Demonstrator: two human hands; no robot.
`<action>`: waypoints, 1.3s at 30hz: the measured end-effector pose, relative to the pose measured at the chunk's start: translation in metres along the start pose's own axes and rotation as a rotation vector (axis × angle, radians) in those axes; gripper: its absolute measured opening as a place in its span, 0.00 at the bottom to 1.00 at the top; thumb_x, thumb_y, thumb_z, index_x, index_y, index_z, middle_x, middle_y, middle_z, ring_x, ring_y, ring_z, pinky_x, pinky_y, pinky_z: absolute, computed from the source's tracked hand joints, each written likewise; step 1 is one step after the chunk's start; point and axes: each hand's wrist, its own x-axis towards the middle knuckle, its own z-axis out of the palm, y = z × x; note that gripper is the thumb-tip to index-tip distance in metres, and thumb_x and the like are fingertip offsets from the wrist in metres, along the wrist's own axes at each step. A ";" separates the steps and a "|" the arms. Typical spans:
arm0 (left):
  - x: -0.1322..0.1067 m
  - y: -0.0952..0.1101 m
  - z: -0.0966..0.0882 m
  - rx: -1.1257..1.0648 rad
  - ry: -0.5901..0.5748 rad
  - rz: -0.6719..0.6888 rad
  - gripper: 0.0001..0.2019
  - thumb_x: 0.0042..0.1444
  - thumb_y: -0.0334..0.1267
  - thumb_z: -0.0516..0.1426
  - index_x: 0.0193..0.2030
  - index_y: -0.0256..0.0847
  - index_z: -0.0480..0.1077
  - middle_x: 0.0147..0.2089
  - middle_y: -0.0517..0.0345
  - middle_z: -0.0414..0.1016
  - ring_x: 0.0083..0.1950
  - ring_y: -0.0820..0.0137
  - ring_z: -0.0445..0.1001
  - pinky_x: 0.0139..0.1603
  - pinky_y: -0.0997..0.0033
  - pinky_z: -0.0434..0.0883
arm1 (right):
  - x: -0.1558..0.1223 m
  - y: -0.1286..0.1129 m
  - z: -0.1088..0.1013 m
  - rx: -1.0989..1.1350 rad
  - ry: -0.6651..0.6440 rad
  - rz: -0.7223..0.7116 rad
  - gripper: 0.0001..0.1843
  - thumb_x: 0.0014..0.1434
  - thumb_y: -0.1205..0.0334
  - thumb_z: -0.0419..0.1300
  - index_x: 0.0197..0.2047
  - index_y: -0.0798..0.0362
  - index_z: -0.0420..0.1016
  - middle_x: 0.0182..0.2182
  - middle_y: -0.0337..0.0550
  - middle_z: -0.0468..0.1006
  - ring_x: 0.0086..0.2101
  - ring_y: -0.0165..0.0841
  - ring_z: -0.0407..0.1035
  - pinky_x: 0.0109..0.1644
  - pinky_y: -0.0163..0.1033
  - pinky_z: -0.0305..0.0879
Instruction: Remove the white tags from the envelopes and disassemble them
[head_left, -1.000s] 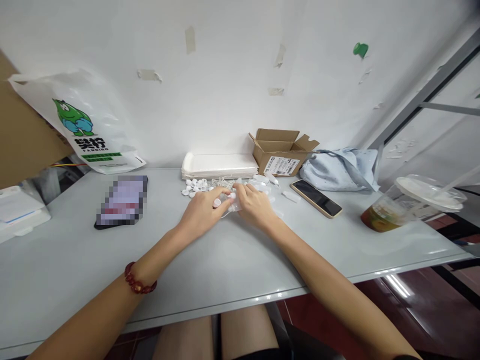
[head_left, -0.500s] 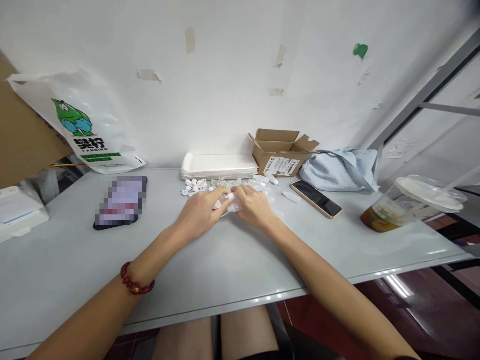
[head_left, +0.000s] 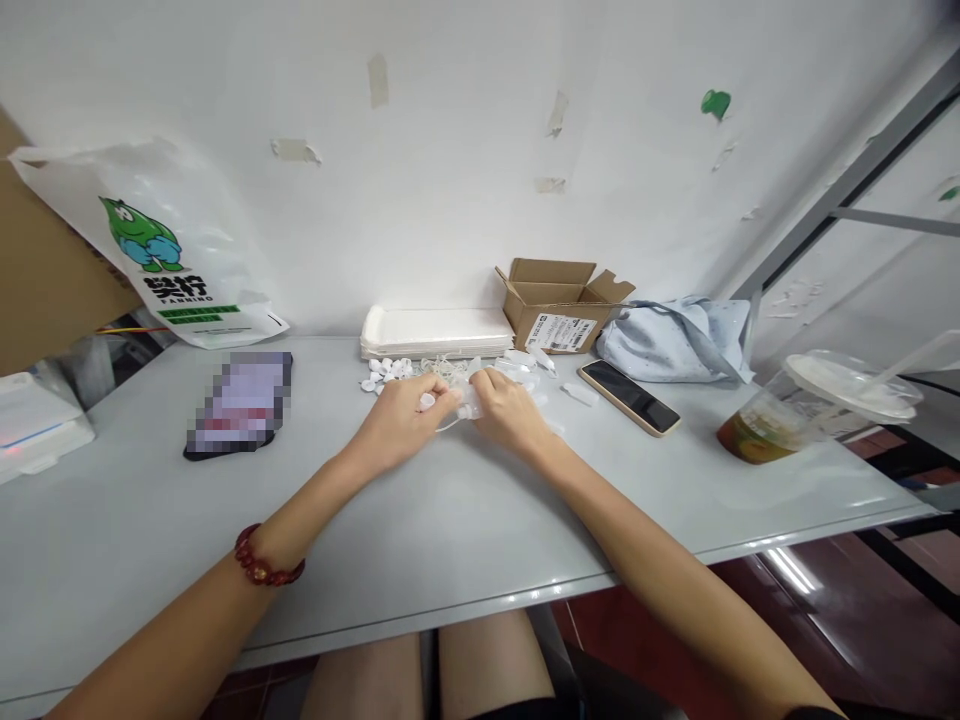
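Observation:
Above the middle of the table, my left hand (head_left: 401, 420) is closed with a small round white cap (head_left: 427, 401) between its fingers. A thin white cord (head_left: 448, 426) hangs just below the fingertips. Facing it, my right hand (head_left: 510, 408) is closed on a small clear plastic bottle (head_left: 470, 408), whose far part its fingers cover. The two hands are close together. Behind my left hand lie several loose white caps (head_left: 381, 374). A tangle of pale cords (head_left: 442, 370) sits beyond the fingertips, and more clear plastic bottles (head_left: 581, 394) lie around my right hand.
At the wall stand a stack of white trays (head_left: 439, 330) and an open cardboard box (head_left: 559, 325). A phone (head_left: 630, 397), a pale blue cloth bag (head_left: 667, 345) and a drink cup (head_left: 780, 410) are on the right. Another phone (head_left: 240, 405) and a white plastic bag (head_left: 180, 270) are on the left.
My hands have drawn slightly apart, baring more of the clear bottle between them. The white cap has shifted a little left with my left hand, and the cord below shows more.

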 end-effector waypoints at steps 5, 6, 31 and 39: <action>0.004 0.004 -0.009 -0.375 -0.191 -0.343 0.17 0.53 0.49 0.53 0.20 0.39 0.62 0.17 0.66 0.52 0.19 0.78 0.49 0.20 0.74 0.50 | -0.001 -0.003 -0.003 -0.090 0.038 -0.034 0.12 0.57 0.74 0.47 0.43 0.58 0.65 0.39 0.53 0.71 0.40 0.40 0.65 0.31 0.37 0.58; 0.004 0.003 -0.011 -0.473 -0.265 -0.432 0.18 0.53 0.50 0.54 0.21 0.39 0.62 0.17 0.67 0.49 0.18 0.79 0.46 0.19 0.75 0.47 | -0.001 -0.003 -0.003 -0.105 0.051 -0.039 0.12 0.57 0.74 0.46 0.43 0.58 0.65 0.39 0.53 0.71 0.40 0.40 0.64 0.30 0.37 0.58; 0.003 -0.001 -0.006 -0.125 -0.059 -0.143 0.15 0.49 0.51 0.57 0.26 0.40 0.68 0.22 0.62 0.65 0.22 0.75 0.57 0.23 0.75 0.53 | -0.001 -0.001 -0.002 -0.136 0.019 0.014 0.10 0.59 0.72 0.48 0.43 0.57 0.64 0.41 0.52 0.70 0.42 0.38 0.65 0.28 0.36 0.55; 0.002 0.000 0.005 -0.638 -0.160 -0.491 0.16 0.53 0.46 0.54 0.21 0.38 0.62 0.16 0.68 0.49 0.16 0.81 0.46 0.17 0.77 0.44 | 0.001 -0.002 -0.001 -0.143 0.027 0.032 0.11 0.58 0.73 0.48 0.43 0.57 0.65 0.40 0.51 0.71 0.41 0.37 0.65 0.27 0.36 0.53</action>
